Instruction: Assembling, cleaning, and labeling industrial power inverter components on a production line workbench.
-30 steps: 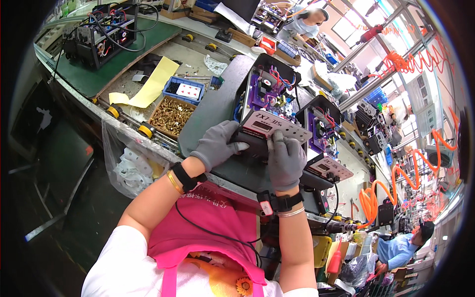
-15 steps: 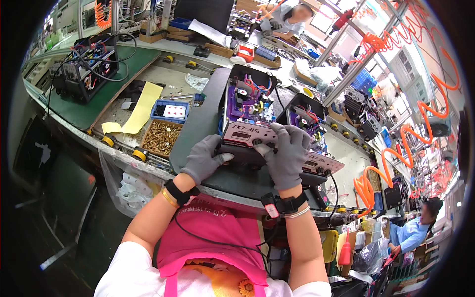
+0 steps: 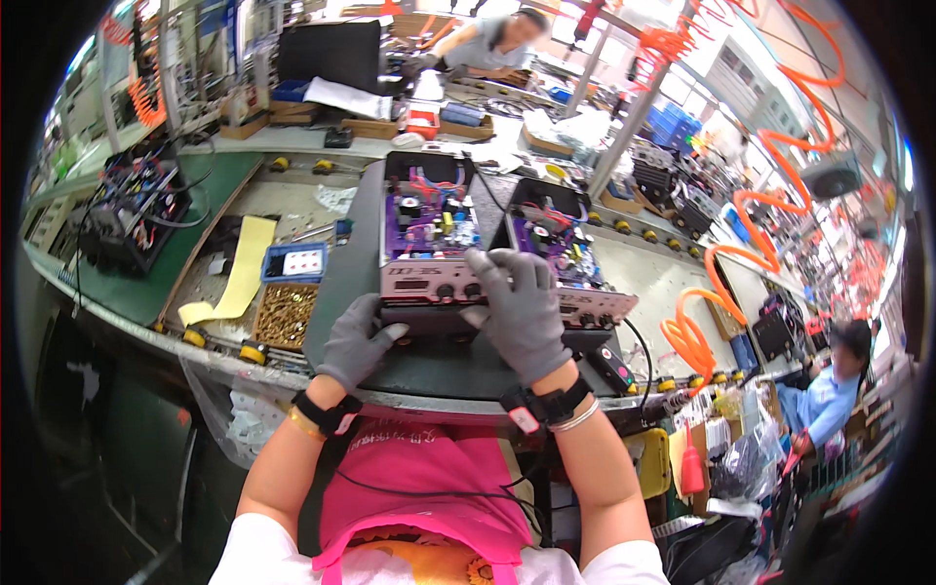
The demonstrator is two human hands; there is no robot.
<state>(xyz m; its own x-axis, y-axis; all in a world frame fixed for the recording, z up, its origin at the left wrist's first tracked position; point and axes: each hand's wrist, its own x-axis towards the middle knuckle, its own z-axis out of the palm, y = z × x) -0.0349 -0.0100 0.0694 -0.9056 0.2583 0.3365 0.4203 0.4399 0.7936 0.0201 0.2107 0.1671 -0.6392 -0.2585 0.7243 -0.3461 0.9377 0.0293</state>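
An electronics unit with its cover off (image 3: 432, 222) lies on the dark mat (image 3: 356, 219), its purple circuit board and coloured wires exposed. Its silver front panel (image 3: 419, 281) carries black knobs and faces me. Grey-gloved, my right hand (image 3: 522, 312) is closed on the panel's right end, fingers over the top edge and thumb lower down. At the lower left front corner, my left hand (image 3: 355, 343) has its fingers along the side and its thumb across the black front, holding the corner. A second similar unit (image 3: 561, 239) sits just to the right, partly behind my right hand.
Left of the mat are a tray of brass-coloured fasteners (image 3: 286, 317), a blue bin (image 3: 294, 261) and a yellow paper strip (image 3: 244, 271). Another unit (image 3: 132, 210) stands on a green mat. An orange coiled hose (image 3: 694, 336) hangs at right. Two people work nearby.
The view has turned, so the bench now lies more level and the scene sits further left. Both hands stay at the same unit; my right hand remains on its panel.
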